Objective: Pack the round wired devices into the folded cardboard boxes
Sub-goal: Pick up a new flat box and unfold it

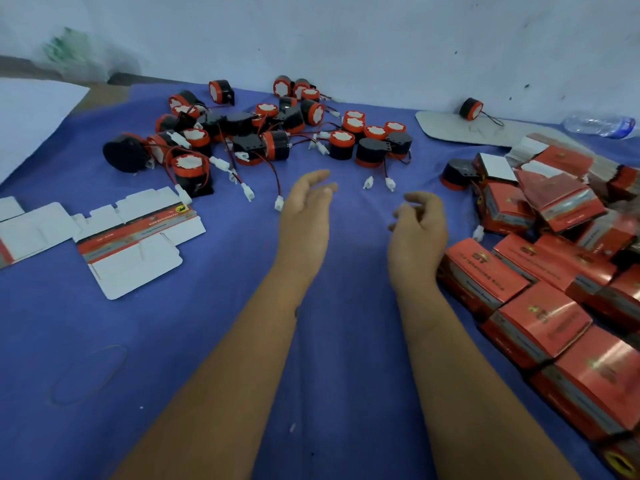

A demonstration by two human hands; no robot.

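Several round black-and-red devices (256,129) with red-black wires and white plugs lie in a heap at the back of the blue cloth. Several folded red cardboard boxes (540,320) are piled at the right. Flat unfolded box blanks (135,237) lie at the left. My left hand (306,209) hovers over the middle of the cloth with relaxed fingers, holding nothing. My right hand (419,226) hangs beside it with loosely curled fingers, also empty, just left of the box pile. One device (457,174) sits beside the boxes.
A lone device (470,109) rests on a grey cardboard sheet (460,131) near the wall. A plastic water bottle (602,125) lies at the far right. A rubber band (90,374) lies on the cloth (207,341) at the front left. A white wall bounds the back.
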